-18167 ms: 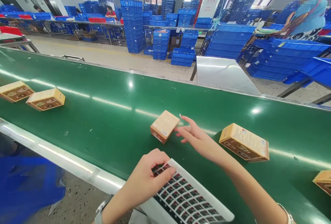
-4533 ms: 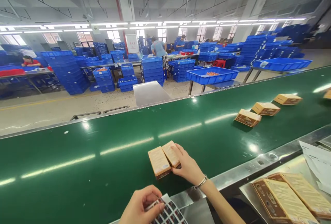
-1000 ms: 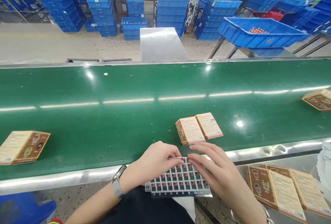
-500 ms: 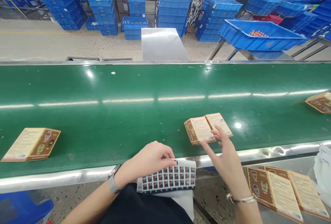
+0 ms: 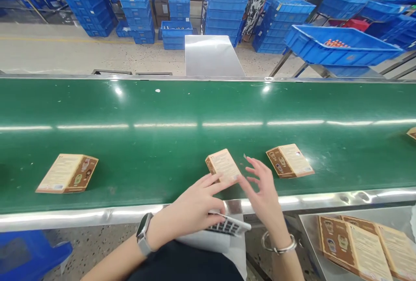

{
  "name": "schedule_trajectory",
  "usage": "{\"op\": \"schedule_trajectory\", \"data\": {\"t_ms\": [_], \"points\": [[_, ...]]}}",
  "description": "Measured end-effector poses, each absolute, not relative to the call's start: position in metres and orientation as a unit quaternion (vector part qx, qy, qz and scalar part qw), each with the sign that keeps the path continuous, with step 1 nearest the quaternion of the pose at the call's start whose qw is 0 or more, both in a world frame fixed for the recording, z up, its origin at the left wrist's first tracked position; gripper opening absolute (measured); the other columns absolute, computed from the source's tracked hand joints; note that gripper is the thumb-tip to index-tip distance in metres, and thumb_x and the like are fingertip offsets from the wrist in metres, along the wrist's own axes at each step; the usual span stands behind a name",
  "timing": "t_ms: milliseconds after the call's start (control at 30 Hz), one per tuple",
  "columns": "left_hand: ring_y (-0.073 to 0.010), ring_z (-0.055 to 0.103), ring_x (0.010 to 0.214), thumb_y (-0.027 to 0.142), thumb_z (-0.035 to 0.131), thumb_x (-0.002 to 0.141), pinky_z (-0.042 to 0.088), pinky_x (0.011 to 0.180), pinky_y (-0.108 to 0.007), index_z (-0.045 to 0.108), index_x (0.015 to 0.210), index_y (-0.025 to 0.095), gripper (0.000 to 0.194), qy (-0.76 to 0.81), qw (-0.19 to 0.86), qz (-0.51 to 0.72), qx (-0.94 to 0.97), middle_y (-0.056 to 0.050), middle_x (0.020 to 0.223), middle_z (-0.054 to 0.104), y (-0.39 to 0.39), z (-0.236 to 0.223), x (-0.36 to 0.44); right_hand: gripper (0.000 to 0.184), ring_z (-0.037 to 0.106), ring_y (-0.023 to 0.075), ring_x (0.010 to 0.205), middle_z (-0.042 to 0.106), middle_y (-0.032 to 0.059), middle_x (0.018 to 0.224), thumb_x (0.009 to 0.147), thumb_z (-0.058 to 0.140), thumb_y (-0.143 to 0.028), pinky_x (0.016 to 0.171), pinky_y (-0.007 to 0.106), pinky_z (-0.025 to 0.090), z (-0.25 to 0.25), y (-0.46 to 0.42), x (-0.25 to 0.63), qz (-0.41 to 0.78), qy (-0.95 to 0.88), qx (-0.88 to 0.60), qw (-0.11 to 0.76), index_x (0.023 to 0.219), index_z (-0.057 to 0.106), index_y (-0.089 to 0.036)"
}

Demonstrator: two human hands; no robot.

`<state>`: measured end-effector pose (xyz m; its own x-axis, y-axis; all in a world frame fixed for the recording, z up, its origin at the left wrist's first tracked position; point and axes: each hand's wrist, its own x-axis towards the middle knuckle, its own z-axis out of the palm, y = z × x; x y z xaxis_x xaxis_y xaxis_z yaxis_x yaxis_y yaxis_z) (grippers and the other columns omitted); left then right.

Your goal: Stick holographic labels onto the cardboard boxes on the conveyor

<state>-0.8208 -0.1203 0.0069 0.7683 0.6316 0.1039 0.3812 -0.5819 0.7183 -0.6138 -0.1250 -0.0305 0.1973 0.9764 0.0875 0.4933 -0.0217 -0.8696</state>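
The two boxes that were seen touching half a second ago are now parted on the green belt (image 5: pixel 136 108): the middle box (image 5: pixel 223 163) is caught between the hands near the belt's near edge, while the right-hand box (image 5: pixel 290 161) is left well apart from it. The left hand (image 5: pixel 195 205) has been brought forward, and its outstretched fingers are laid over the middle box's near side; how firmly it is pressed cannot be told. The sticker sheet (image 5: pixel 229 225) is clamped below by the same hand's thumb and bent fingers, and is partly hidden. The right hand (image 5: pixel 263 192) is held just right of the box, its fingers spread apart, with a small label (image 5: pixel 245 156) carried at one fingertip; whether the box is touched by its thumb cannot be made out. By this change, it is judged, one box has been singled out and steadied with a loose label at hand, though no application is seen yet. Another box (image 5: pixel 66 172) is seen farther left, untouched.
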Motion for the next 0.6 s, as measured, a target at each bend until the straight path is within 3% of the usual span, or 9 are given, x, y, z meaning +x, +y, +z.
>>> {"op": "schedule_trajectory", "data": {"t_ms": [100, 233, 433, 600], "points": [[-0.0355, 0.029, 0.150, 0.022, 0.073, 0.087, 0.025, 0.124, -0.053, 0.074, 0.080, 0.017, 0.009, 0.298, 0.305, 0.149, 0.892, -0.010, 0.159, 0.040, -0.117, -0.003, -0.817, 0.045, 0.059, 0.0309, 0.118, 0.053, 0.0138, 0.138, 0.077, 0.072, -0.061, 0.092, 0.045, 0.054, -0.028, -0.107, -0.605, 0.370, -0.469, -0.645, 0.477, 0.103, 0.070, -0.024], [-0.0340, 0.026, 0.151, 0.022, 0.073, 0.088, 0.027, 0.124, -0.050, 0.075, 0.083, 0.016, 0.008, 0.289, 0.313, 0.123, 0.896, -0.011, 0.159, 0.039, -0.114, -0.016, -0.810, 0.045, 0.065, 0.0346, 0.109, 0.065, 0.0174, 0.128, 0.067, 0.078, -0.062, 0.085, 0.044, 0.055, -0.027, -0.083, -0.603, 0.446, -0.433, -0.643, 0.446, 0.079, 0.072, -0.019], [-0.0330, 0.023, 0.152, 0.022, 0.072, 0.088, 0.032, 0.123, -0.049, 0.076, 0.082, 0.015, 0.010, 0.281, 0.353, 0.105, 0.886, -0.010, 0.160, 0.038, -0.111, -0.020, -0.796, 0.053, 0.069, 0.0315, 0.089, 0.075, 0.0162, 0.105, 0.061, 0.080, -0.066, 0.071, 0.040, 0.057, -0.028, -0.076, -0.594, 0.473, -0.406, -0.660, 0.419, 0.079, 0.073, -0.017], [-0.0308, 0.018, 0.154, 0.021, 0.072, 0.088, 0.031, 0.123, -0.048, 0.077, 0.084, 0.014, 0.009, 0.265, 0.356, 0.105, 0.890, -0.011, 0.159, 0.039, -0.105, -0.019, -0.785, 0.056, 0.068, 0.0290, 0.083, 0.076, 0.0122, 0.090, 0.061, 0.079, -0.067, 0.070, 0.038, 0.056, -0.030, -0.077, -0.584, 0.457, -0.407, -0.677, 0.409, 0.086, 0.074, -0.016]]}}
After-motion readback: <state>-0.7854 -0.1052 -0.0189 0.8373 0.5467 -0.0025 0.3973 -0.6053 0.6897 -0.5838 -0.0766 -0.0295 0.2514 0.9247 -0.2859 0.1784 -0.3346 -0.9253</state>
